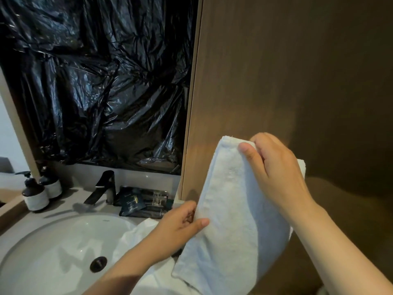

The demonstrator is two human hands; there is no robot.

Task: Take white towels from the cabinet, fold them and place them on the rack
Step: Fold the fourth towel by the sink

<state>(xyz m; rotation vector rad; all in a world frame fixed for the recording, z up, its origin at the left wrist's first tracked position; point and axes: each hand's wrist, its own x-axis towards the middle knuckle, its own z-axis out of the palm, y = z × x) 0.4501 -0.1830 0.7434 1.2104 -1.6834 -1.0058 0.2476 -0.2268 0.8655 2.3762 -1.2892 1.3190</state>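
Note:
A white towel (pixel 229 209), folded into a long strip, hangs tilted in front of a brown wooden cabinet panel (pixel 276 71). My right hand (pixel 274 171) grips its top edge, thumb on the front face. My left hand (pixel 180 228) pinches the towel's left edge about halfway down. A second piece of white cloth (pixel 136 237) lies over the sink's right rim, under my left forearm. No rack is in sight.
A white round sink (pixel 53 252) with a dark drain fills the lower left. A black faucet (pixel 102 188), two pump bottles (pixel 36 194) and dark toiletry packets (pixel 142 201) stand on the counter. Black plastic sheeting (pixel 95 81) covers the mirror area.

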